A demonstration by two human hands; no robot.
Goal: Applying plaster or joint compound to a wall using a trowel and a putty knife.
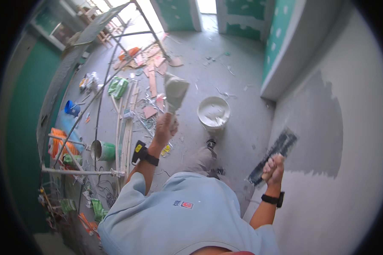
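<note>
My left hand is closed round the handle of a putty knife, its wide blade pointing up and smeared with whitish compound. In my right hand is the handle of a long dark plastering trowel, held slantwise close to the wall on my right. That wall is pale, with a large grey patch of wet-looking plaster whose edges are ragged. Ahead of me on the floor stands a white bucket with white compound inside.
Metal scaffolding stands at my left. Around it lie board scraps, long strips, a green bag, a green bucket and a blue bucket. A wall corner juts out at the right.
</note>
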